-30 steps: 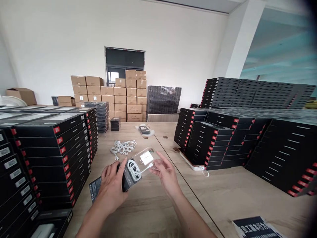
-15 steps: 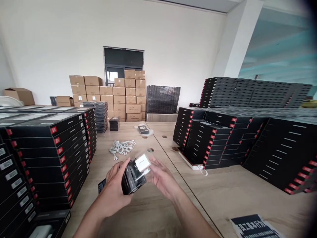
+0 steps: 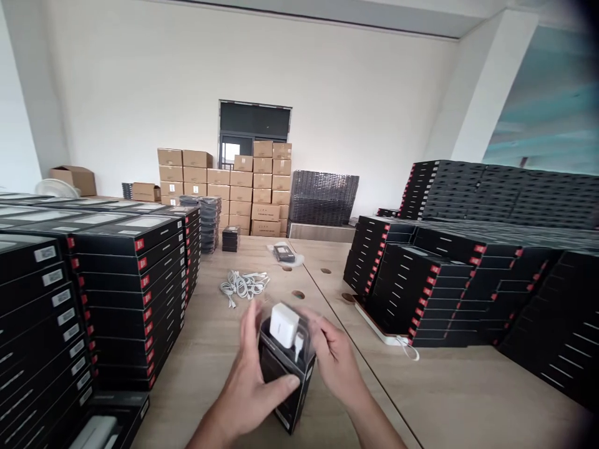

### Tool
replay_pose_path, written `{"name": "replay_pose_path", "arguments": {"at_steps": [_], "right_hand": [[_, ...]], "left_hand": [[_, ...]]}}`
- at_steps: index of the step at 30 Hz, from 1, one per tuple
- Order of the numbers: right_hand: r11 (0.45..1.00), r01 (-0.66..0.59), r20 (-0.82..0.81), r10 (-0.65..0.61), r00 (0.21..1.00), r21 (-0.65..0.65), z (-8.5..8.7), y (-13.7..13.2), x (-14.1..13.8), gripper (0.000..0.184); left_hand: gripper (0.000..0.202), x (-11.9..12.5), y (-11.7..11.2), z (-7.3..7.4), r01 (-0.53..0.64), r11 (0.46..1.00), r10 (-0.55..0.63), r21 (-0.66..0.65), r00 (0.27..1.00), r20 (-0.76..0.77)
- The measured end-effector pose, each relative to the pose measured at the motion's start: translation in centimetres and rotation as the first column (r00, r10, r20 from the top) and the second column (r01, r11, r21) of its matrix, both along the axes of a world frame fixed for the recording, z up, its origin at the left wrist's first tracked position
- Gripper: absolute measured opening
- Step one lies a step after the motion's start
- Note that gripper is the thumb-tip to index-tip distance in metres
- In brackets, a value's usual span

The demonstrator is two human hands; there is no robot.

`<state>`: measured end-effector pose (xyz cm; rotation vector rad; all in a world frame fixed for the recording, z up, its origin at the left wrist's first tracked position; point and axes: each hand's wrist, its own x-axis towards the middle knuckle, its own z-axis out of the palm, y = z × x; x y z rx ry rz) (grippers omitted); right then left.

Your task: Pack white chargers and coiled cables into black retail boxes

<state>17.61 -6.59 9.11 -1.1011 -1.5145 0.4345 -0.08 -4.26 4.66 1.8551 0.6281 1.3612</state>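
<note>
My left hand (image 3: pixel 250 390) and my right hand (image 3: pixel 334 362) both grip a small black product box (image 3: pixel 285 374) above the wooden table (image 3: pixel 215 355). A clear plastic tray holding a white charger (image 3: pixel 283 324) and a white cable sits in the box's open top. My left thumb lies across the box's front and my right fingers press on the tray's right edge. Beyond my hands, a bundle of white cables (image 3: pixel 244 284) lies loose on the table.
Tall stacks of black boxes with red tabs stand on the left (image 3: pixel 121 293) and on the right (image 3: pixel 421 287). Brown cartons (image 3: pixel 243 193) and dark trays (image 3: pixel 322 196) are piled at the far wall. A small bagged item (image 3: pixel 284 253) lies further back.
The clear tray with charger and cable, held open above the box before, has gone down into the black box. Both hands have closed on the box and drawn nearer to me.
</note>
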Motion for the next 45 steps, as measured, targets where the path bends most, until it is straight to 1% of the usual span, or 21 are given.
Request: {"name": "replay_pose_path", "arguments": {"at_steps": [1, 3, 5, 6, 8, 9, 11, 12, 14, 16, 18, 21, 22, 24, 26, 28, 30, 34, 37, 41, 45], "right_hand": [[1.0, -0.013, 0.034, 0.013, 0.999, -0.002, 0.1, -0.3, -0.2, 0.04], [0.999, -0.039, 0.084, 0.041, 0.996, -0.016, 0.3, -0.7, -0.8, 0.039], [0.996, -0.075, 0.097, 0.079, 0.992, -0.04, 0.4, -0.8, -1.2, 0.037], [0.995, -0.082, 0.082, 0.086, 0.993, -0.048, 0.3, -0.7, -1.3, 0.037], [0.998, -0.04, 0.018, 0.041, 0.999, -0.048, 0.0, -0.3, -1.2, 0.036], [0.999, 0.003, -0.026, -0.004, 1.0, -0.046, -0.2, -0.1, -1.0, 0.036], [0.997, 0.063, -0.127, -0.068, 0.99, -0.047, -0.9, 0.4, -0.6, 0.037], [0.997, 0.059, -0.177, -0.065, 0.982, -0.04, -1.2, 0.6, -0.4, 0.036], [1.0, 0.0, -0.239, -0.001, 0.971, -0.003, -1.7, 0.8, -0.1, 0.027], [0.997, -0.065, -0.202, 0.072, 0.977, 0.039, -1.9, 0.9, 0.1, 0.018], [0.994, -0.09, -0.098, 0.095, 0.991, 0.06, -2.0, 0.9, 0.1, 0.012], [0.993, -0.077, 0.027, 0.075, 0.997, 0.094, -1.8, 0.7, 0.2, 0.008], [0.992, -0.07, 0.046, 0.065, 0.997, 0.104, -1.8, 0.7, 0.2, 0.008], [0.992, -0.057, 0.041, 0.053, 0.998, 0.112, -1.7, 0.5, 0.1, 0.006], [0.993, -0.056, -0.016, 0.058, 0.998, 0.107, -1.6, 0.2, -0.1, 0.009], [0.994, -0.054, -0.082, 0.062, 0.995, 0.099, -1.5, 0.0, -0.5, 0.016], [0.995, -0.039, -0.098, 0.048, 0.994, 0.094, -1.3, -0.1, -0.8, 0.015], [0.994, -0.053, 0.019, 0.051, 0.998, 0.092, -0.6, -0.1, -1.0, 0.007], [0.992, -0.081, 0.098, 0.072, 0.993, 0.097, -0.3, -0.2, -0.9, 0.01], [0.99, -0.126, 0.124, 0.118, 0.985, 0.058, -0.1, -0.6, -0.4, 0.014], [0.975, -0.223, 0.102, 0.223, 0.969, -0.016, 0.0, -0.7, 0.2, 0.011]], "left_hand": [[0.11, -0.4, 0.0, 0.4, -0.05, 0.995, 0.049, 0.091, 0.999, 0.017], [0.106, -1.3, -0.2, 1.4, -0.151, 0.951, 0.15, 0.272, 0.988, 0.023], [0.087, -1.9, -0.3, 2.1, -0.176, 0.913, 0.196, 0.369, 0.981, -0.017], [0.072, -2.1, -0.3, 2.3, -0.148, 0.912, 0.187, 0.384, 0.98, -0.065], [0.043, -1.9, -0.2, 2.1, -0.064, 0.93, 0.132, 0.363, 0.977, -0.166], [0.037, -1.7, -0.1, 1.8, -0.041, 0.942, 0.11, 0.334, 0.975, -0.191], [0.042, -1.0, 0.4, 0.9, -0.072, 0.964, 0.116, 0.256, 0.98, -0.161], [0.049, -0.6, 0.8, 0.5, -0.117, 0.971, 0.142, 0.208, 0.984, -0.108], [0.057, 0.0, 1.4, -0.3, -0.202, 0.973, 0.201, 0.109, 0.979, 0.016], [0.051, 0.1, 2.0, -0.8, -0.241, 0.969, 0.237, 0.049, 0.968, 0.085], [0.036, -0.2, 2.3, -1.0, -0.241, 0.97, 0.237, 0.031, 0.967, 0.093], [0.011, -1.1, 2.6, -0.7, -0.171, 0.985, 0.167, 0.029, 0.981, 0.096], [0.006, -1.4, 2.6, -0.5, -0.145, 0.989, 0.142, 0.028, 0.984, 0.105], [0.006, -1.7, 2.6, -0.2, -0.109, 0.994, 0.107, 0.01, 0.985, 0.138], [0.002, -1.9, 2.4, 0.1, -0.081, 0.996, 0.086, -0.034, 0.975, 0.203], [0.009, -2.0, 2.1, 0.4, -0.044, 0.997, 0.059, -0.064, 0.966, 0.252], [0.014, -2.1, 2.0, 0.6, -0.019, 0.998, 0.032, -0.059, 0.972, 0.232], [0.013, -2.3, 2.2, 1.0, -0.023, 1.0, 0.023, 0.003, 0.989, 0.144], [0.012, -2.4, 2.3, 1.1, -0.029, 0.998, 0.023, 0.051, 0.993, 0.119], [0.012, -2.5, 2.2, 1.0, -0.045, 0.999, 0.042, 0.027, 0.994, 0.1], [0.007, -2.8, 2.2, 0.8, 0.068, 0.997, -0.063, -0.035, 0.989, 0.135]]}}
